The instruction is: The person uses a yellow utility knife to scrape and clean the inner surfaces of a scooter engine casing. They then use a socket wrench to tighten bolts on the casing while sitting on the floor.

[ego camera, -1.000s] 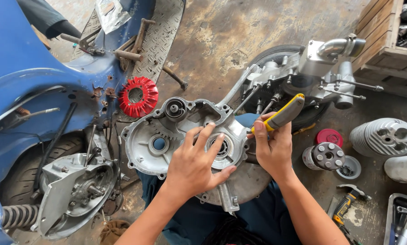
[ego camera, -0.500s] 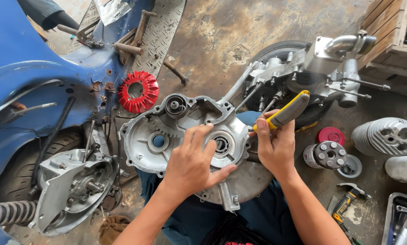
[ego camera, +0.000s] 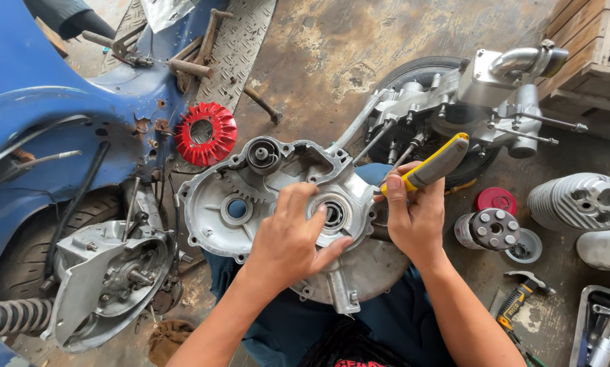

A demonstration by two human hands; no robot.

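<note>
A grey cast-aluminium engine case half (ego camera: 237, 197) lies flat across the person's lap, its open inner face turned up. The left hand (ego camera: 293, 239) rests spread on it, fingers pressed around the round steel bearing (ego camera: 333, 215) seated in the case's right portion; the thumb points toward the bearing from below and the fingertips sit on its upper left rim. This hand closes on nothing, it only bears down with the palm and fingers open.

The right hand (ego camera: 412, 219) is just beside the bearing, to its right, closed around a tool with a yellow and grey plastic handle (ego camera: 433, 164). The handle sticks up and to the right out of the fist; the working end is hidden behind the fingers, so its tip and what it touches cannot be made out.

One case half is on the lap. One red finned fan wheel (ego camera: 206, 133) lies on the floor above it, beside the blue scooter body (ego camera: 40, 109). One assembled grey engine with a wheel (ego camera: 454, 102) sits behind the right hand. To the right stand one finned aluminium cylinder (ego camera: 577, 201), one small red round cap (ego camera: 497, 200), and one metal clutch piece with round holes (ego camera: 490, 230). One hammer with a yellow and black grip (ego camera: 519, 298) lies on the concrete near the right forearm.
</note>
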